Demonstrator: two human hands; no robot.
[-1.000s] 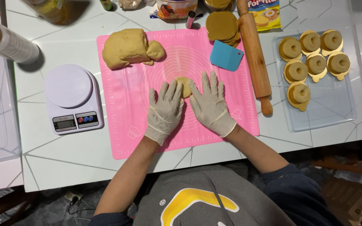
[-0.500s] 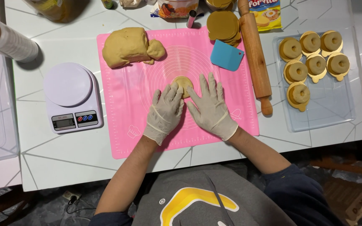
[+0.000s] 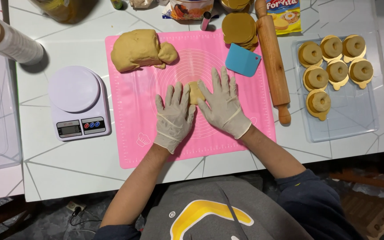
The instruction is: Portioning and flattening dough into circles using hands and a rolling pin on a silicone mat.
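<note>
Both my hands wear pale gloves and lie flat on a pink silicone mat (image 3: pixel 134 120). My left hand (image 3: pixel 173 116) and my right hand (image 3: pixel 223 104) press side by side on a small tan dough piece (image 3: pixel 195 90) that shows between the fingers. Most of that piece is hidden under my palms. A large tan dough lump (image 3: pixel 139 50) sits at the mat's far left corner.
A white kitchen scale (image 3: pixel 78 102) stands left of the mat. Blue scraper (image 3: pixel 242 60), wooden rolling pin (image 3: pixel 272 58) and stacked gold discs (image 3: pixel 239 29) lie at the far right. A clear tray (image 3: pixel 352 120) holds several dough rings on gold bases. A film roll (image 3: pixel 10 41) lies far left.
Both hands have slid slightly away from me over the small dough piece. Everything else lies where it was.
</note>
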